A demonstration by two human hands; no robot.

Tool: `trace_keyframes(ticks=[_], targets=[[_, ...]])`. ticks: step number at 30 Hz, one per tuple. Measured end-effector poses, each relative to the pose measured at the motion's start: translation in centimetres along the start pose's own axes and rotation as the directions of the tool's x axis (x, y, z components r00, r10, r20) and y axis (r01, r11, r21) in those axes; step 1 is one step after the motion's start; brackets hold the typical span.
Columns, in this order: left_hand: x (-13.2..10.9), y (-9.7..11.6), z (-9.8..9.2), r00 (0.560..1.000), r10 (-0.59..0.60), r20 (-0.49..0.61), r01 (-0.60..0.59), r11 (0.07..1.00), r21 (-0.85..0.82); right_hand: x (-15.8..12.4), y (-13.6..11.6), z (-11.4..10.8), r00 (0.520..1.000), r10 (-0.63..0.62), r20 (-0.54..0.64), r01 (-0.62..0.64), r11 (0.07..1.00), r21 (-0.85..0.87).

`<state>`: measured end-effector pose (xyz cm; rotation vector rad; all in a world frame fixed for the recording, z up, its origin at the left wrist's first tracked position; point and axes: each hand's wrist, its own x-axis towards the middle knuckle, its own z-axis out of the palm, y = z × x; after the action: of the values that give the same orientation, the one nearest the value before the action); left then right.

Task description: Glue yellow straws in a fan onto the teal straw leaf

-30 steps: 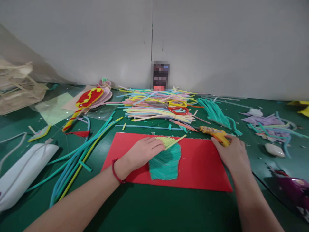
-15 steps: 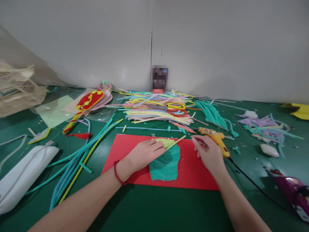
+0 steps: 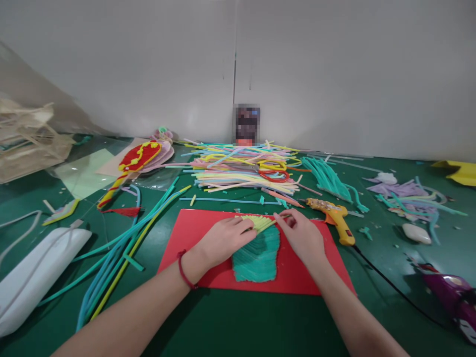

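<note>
A red card (image 3: 193,233) lies on the green table in front of me. On it sits a flat piece (image 3: 256,255) built of teal pipe cleaners with a yellow-green top. My left hand (image 3: 223,238) lies flat on the piece's left side, fingers stretched out and pressing it down. My right hand (image 3: 301,235) pinches the free end of a yellow-green pipe cleaner (image 3: 266,224) at the piece's top right. The yellow glue gun (image 3: 334,216) lies on the table just right of my right hand, apart from it.
A heap of coloured pipe cleaners (image 3: 241,168) with red scissors (image 3: 274,174) lies behind the card. Long teal and yellow strands (image 3: 122,243) run along the left beside a white object (image 3: 33,272). The glue gun's black cord (image 3: 390,285) trails right, toward a purple object (image 3: 451,295).
My right hand let go of the glue gun, moved left across the card and took the end of the yellow-green pipe cleaner. My left hand stayed on the piece.
</note>
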<state>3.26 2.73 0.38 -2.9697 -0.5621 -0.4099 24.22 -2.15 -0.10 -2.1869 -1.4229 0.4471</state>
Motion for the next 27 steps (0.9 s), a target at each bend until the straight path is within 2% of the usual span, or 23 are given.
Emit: trace_keyframes(ticks=[12,20,27], targets=[[-0.1,0.0,0.1,0.999,-0.029,-0.043,0.025,0.996,-0.08,-0.8,0.8,0.9,0.975,-0.206,-0.086,0.209,0.978,0.019],[-0.2,0.0,-0.2,0.999,-0.041,-0.034,0.036,0.993,-0.116,-0.7,1.2,1.1,0.965,-0.247,-0.094,0.248,0.969,0.003],[-0.2,0.1,-0.2,0.999,-0.04,-0.004,0.039,0.997,-0.067,-0.8,0.9,1.1,0.958,-0.255,-0.131,0.254,0.967,-0.027]])
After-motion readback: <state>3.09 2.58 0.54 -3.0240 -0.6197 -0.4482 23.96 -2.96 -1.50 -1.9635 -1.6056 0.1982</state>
